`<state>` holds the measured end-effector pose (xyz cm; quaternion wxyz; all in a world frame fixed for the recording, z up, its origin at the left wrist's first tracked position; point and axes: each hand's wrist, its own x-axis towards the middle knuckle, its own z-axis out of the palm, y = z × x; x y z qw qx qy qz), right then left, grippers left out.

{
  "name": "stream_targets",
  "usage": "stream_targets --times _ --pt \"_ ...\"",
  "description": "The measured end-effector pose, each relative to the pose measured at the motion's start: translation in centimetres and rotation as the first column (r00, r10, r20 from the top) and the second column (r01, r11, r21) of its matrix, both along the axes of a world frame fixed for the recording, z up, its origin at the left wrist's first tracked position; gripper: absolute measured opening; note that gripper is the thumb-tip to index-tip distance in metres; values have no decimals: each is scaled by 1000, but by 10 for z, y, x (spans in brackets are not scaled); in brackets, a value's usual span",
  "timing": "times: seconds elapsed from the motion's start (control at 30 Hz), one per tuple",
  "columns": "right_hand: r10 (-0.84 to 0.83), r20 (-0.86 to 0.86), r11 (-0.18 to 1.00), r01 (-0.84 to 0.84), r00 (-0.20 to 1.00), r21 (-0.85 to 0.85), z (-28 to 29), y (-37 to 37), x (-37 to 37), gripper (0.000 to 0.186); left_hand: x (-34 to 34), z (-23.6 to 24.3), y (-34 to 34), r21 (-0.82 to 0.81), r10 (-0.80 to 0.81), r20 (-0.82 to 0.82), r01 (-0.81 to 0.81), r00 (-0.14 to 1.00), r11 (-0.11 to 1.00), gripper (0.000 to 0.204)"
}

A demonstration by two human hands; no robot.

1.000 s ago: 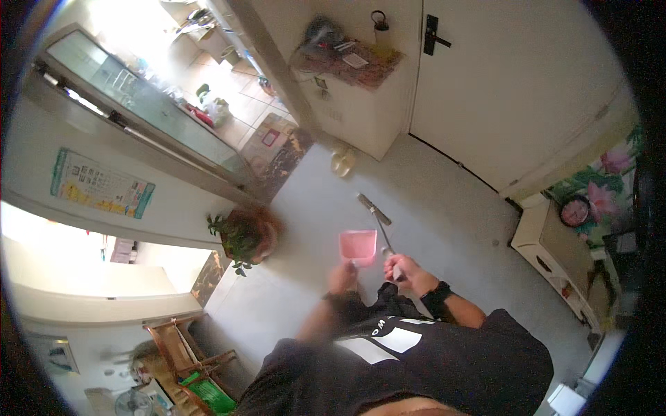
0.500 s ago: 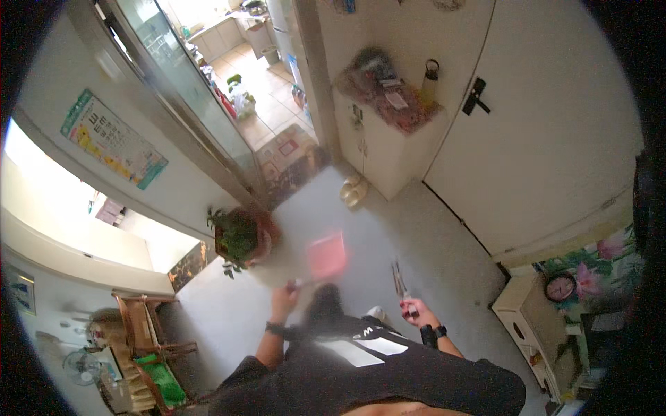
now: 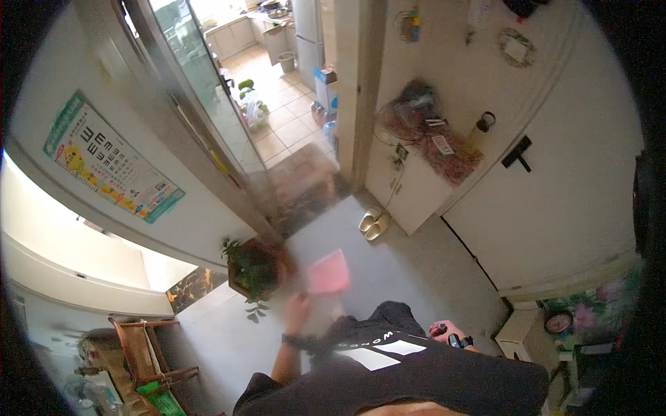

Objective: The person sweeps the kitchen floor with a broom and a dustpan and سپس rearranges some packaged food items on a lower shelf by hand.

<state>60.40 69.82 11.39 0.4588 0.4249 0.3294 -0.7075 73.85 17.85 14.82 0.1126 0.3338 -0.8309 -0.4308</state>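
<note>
My left hand point(image 3: 298, 311), a black band at its wrist, is closed around the handle of a pink flat square-headed tool point(image 3: 329, 272). The tool's head hangs over the grey floor, and blur hides its exact kind. Close to my right hip, my right hand point(image 3: 442, 331) is closed too, with a dark watch on its wrist. A dark end of the tongs point(image 3: 440, 330) shows at its fingers; their metal prongs are hidden from sight.
A potted plant point(image 3: 255, 272) stands left of the pink tool. Pale slippers point(image 3: 374, 224) lie by a white cabinet point(image 3: 404, 197). Ahead, a doorway with a mat point(image 3: 303, 170) leads to a kitchen. A wooden chair point(image 3: 142, 350) is at lower left, and a door point(image 3: 562, 180) is at right.
The view has shifted as I step toward the doorway. My right hand has drawn back beside my hip, and the tongs' prongs have gone out of sight. My left hand still holds the pink tool.
</note>
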Motion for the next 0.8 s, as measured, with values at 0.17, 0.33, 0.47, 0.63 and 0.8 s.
stream_targets --times 0.17,0.33,0.47,0.63,0.8 --pt "-30 181 998 41 983 -57 4 -72 -73 9 -55 3 -36 -140 110 90 -97 990 985 35" --pt "445 -69 885 -427 893 185 18 -172 -171 13 -143 45 -79 -26 188 2 -188 982 982 35" --pt "588 -277 808 -538 759 240 -8 -251 -259 14 -202 28 -143 -118 225 52 -218 973 969 35" --pt "672 -187 740 -645 717 190 8 -353 -372 12 -291 75 -197 -146 276 82 -262 958 954 38" --pt "720 -264 694 -675 642 251 41 -466 -460 11 -364 105 -243 -116 326 54 -319 944 941 38"
